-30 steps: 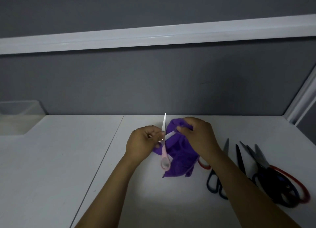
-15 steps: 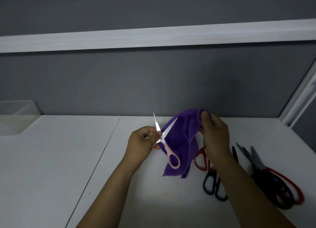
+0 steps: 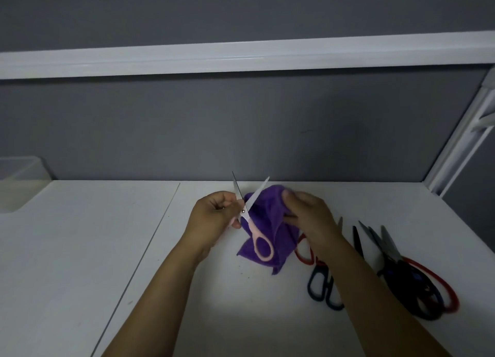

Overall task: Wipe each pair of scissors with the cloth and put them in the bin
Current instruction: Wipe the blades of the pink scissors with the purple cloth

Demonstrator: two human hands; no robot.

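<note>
- The left hand (image 3: 214, 219) has its fingers curled round a small pair of scissors with light pink plastic handles and shiny silver blades (image 3: 251, 229). It holds them close to the little screw in the middle.
- The two blades stand apart like a letter V. Their sharp tips point up and away from the person, above the left hand.
- One pink handle loop hangs down below the left hand, a bit to its right. The other handle is hidden inside the left hand.
- The right hand (image 3: 308, 217) grips a soft purple cloth (image 3: 273, 223). The cloth is bunched up, and the fingers are curled over its top part.
- The purple cloth sits between the two hands. It hangs down from the right hand, behind the pink loop. One blade crosses the top left edge of the cloth, but I cannot tell if they touch.
- Both hands are held up over a flat white desk (image 3: 93, 249).
- A see-through plastic bin (image 3: 20, 177) sits far off to the left of the left hand, near the grey wall (image 3: 241, 132). I cannot tell what is in it.
- Under the right wrist lies a pair of scissors with a red handle loop (image 3: 297, 253).
- Just beside it, closer to the person, lies a pair of scissors with dark blue handle loops (image 3: 310, 284).
- Further to the right of the right arm lies a heap of more scissors with dark and red handles (image 3: 417, 297). Their blades point away from the person.
- A long white rail (image 3: 241, 58) runs across the grey wall, high above both hands.
</note>
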